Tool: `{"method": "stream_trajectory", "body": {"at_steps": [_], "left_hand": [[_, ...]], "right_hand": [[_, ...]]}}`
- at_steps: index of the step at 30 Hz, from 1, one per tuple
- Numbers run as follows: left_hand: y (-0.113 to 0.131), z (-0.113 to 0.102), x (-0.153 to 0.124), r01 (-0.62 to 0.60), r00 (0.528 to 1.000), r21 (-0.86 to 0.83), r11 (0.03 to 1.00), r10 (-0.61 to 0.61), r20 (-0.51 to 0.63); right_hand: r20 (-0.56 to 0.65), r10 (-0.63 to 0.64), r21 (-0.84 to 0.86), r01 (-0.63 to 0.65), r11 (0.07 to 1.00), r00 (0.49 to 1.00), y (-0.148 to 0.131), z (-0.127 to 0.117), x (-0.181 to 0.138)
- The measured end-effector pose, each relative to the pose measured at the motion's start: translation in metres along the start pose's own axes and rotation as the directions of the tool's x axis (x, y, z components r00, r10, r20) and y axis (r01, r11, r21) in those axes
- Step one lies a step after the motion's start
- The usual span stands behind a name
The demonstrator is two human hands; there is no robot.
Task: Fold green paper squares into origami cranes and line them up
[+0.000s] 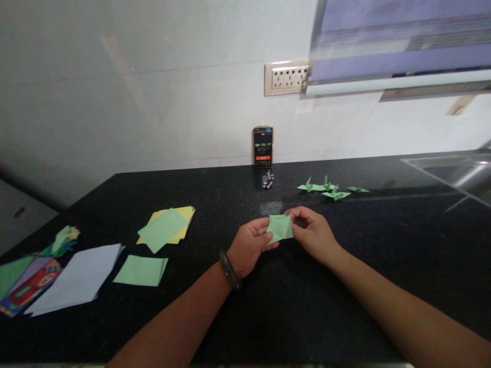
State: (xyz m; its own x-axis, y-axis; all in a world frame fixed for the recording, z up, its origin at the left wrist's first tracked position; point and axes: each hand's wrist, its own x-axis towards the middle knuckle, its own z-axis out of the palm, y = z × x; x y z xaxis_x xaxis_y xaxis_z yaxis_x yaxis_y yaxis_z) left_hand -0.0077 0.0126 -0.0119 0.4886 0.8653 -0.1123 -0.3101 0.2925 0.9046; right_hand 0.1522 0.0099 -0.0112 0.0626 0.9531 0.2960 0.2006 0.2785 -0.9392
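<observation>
Left hand point(249, 250) and right hand point(312, 235) both pinch the green paper point(280, 228), grips nearly closed, over the table point(291, 312). Looks mid-fold; next move likely calls for lining up edges, then pressing the crease. Good room nearside; folded birds point(335, 195) beyond right, paper stack point(163, 231) left.
</observation>
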Motion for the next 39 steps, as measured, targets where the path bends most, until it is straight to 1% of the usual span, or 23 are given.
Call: {"method": "stream_trajectory", "body": {"at_steps": [2, 5, 6, 9, 11, 13, 15, 18, 21, 26, 29, 32, 37, 39], "left_hand": [[0.000, 0.001, 0.000, -0.004, 1.000, 0.009, 1.000, 0.004, -0.005], [0.002, 0.002, 0.000, -0.002, 0.999, 0.036, 0.999, 0.003, -0.032], [0.002, 0.002, 0.000, -0.004, 0.999, 0.039, 0.999, 0.006, -0.047], [0.003, 0.004, 0.001, -0.021, 0.996, 0.028, 0.999, 0.024, -0.091], [0.003, 0.005, 0.001, -0.034, 0.993, 0.026, 0.999, 0.037, -0.115], [0.003, 0.005, 0.001, -0.054, 0.991, 0.022, 0.998, 0.056, -0.119], [0.002, 0.006, 0.001, -0.078, 0.991, -0.001, 0.997, 0.078, -0.113], [0.000, 0.007, 0.001, -0.098, 0.989, -0.093, 0.991, 0.087, -0.118], [0.000, 0.007, 0.002, -0.098, 0.992, -0.214, 0.972, 0.079, -0.098], [0.003, 0.006, 0.004, -0.057, 0.996, -0.372, 0.926, 0.028, -0.083], [0.003, 0.004, 0.004, -0.041, 0.997, -0.386, 0.921, 0.012, -0.078], [0.004, 0.003, 0.003, -0.027, 0.997, -0.393, 0.919, -0.001, -0.071], [0.004, 0.003, 0.002, 0.040, 0.999, -0.410, 0.911, -0.040, 0.009], [0.004, 0.003, 0.001, 0.061, 0.998, -0.429, 0.901, -0.058, 0.020]], "right_hand": [[0.063, -0.039, -0.061, 0.043, 0.997, 0.997, -0.002, -0.002, 0.000], [0.132, -0.024, -0.076, 0.034, 0.997, 0.991, -0.006, -0.004, 0.000], [0.145, -0.042, -0.090, 0.055, 0.994, 0.989, -0.007, -0.004, -0.001], [0.162, -0.193, -0.192, 0.223, 0.956, 0.968, -0.006, -0.002, -0.005], [0.170, -0.302, -0.299, 0.341, 0.891, 0.938, -0.006, 0.000, -0.008], [0.182, -0.388, -0.405, 0.429, 0.807, 0.903, -0.006, 0.002, -0.011], [0.202, -0.463, -0.483, 0.499, 0.720, 0.863, -0.008, 0.003, -0.013], [0.256, -0.537, -0.543, 0.579, 0.608, 0.804, -0.012, 0.002, -0.014], [0.295, -0.555, -0.581, 0.607, 0.542, 0.778, -0.014, 0.001, -0.014], [0.321, -0.537, -0.605, 0.605, 0.517, 0.780, -0.018, 0.000, -0.014], [0.343, -0.523, -0.587, 0.613, 0.529, 0.780, -0.020, 0.000, -0.015], [0.361, -0.490, -0.571, 0.603, 0.557, 0.794, -0.021, 0.001, -0.016], [0.370, -0.457, -0.570, 0.586, 0.576, 0.809, -0.020, 0.000, -0.017], [0.371, -0.453, -0.576, 0.583, 0.573, 0.811, -0.021, 0.000, -0.018]]}}
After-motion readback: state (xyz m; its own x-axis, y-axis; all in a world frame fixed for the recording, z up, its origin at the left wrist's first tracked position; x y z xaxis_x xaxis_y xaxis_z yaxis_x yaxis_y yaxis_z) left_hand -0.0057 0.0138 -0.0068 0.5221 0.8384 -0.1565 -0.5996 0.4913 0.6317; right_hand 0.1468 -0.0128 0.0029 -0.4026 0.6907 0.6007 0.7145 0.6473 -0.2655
